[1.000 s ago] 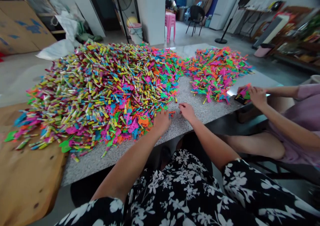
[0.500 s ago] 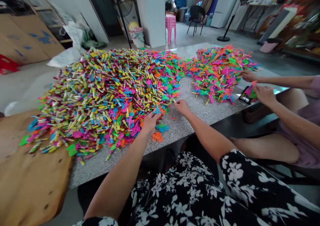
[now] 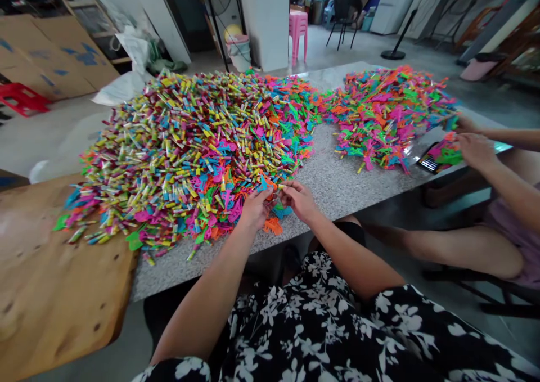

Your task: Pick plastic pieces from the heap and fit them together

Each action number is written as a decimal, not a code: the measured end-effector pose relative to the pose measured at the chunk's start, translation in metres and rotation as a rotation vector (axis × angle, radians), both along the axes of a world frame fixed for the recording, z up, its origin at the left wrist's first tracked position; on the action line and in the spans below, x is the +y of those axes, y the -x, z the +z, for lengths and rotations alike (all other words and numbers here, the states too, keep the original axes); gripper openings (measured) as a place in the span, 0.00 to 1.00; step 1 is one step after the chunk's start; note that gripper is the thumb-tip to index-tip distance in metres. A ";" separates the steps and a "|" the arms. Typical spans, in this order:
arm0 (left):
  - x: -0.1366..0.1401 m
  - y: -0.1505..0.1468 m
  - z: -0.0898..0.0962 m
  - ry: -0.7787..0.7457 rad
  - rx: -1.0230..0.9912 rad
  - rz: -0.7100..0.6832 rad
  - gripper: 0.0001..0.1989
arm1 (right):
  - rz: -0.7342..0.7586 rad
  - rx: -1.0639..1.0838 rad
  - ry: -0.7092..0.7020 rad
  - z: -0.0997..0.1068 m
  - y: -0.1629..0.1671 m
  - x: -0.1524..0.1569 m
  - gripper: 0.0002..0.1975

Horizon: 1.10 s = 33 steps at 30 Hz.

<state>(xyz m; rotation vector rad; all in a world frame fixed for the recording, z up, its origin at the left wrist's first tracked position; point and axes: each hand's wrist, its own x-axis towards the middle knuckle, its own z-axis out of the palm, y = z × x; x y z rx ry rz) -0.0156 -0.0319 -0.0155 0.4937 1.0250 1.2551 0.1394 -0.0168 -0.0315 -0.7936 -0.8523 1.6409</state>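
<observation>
My left hand [image 3: 255, 209] is closed in a pinch on a small blue plastic piece [image 3: 265, 181] at the near edge of the big pile. Close beside it, my right hand [image 3: 298, 201] pinches a small yellow-wrapped tube [image 3: 282, 187]. The fingertips of both hands nearly meet; whether the two pieces touch, I cannot tell. Behind and left of my hands rises the large pile of small wrapped tubes [image 3: 169, 140], mixed with bright plastic pieces. Just below my hands lies an orange plastic piece [image 3: 273, 225] on the grey speckled table [image 3: 324, 182].
A second pile of colourful plastic pieces [image 3: 388, 112] lies to the right. There a co-worker's hands [image 3: 476, 148] hold bright pieces near a dark striped object [image 3: 428, 162]. A wooden board [image 3: 54, 275] adjoins the table at left. Pink stools [image 3: 298, 30] stand behind.
My right hand has moved left with the tube, up to my left hand. The left hand keeps its pinch on the blue piece. The view has shifted slightly.
</observation>
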 end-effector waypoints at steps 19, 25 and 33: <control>-0.008 -0.008 0.000 0.022 -0.054 0.015 0.15 | -0.062 0.075 0.147 -0.006 0.004 -0.017 0.17; -0.010 -0.012 -0.002 0.015 -0.004 0.054 0.17 | -0.130 -0.052 0.040 -0.011 0.004 -0.020 0.19; -0.017 -0.031 -0.011 -0.039 0.039 0.213 0.18 | -0.149 -0.317 -0.084 -0.010 0.000 -0.028 0.17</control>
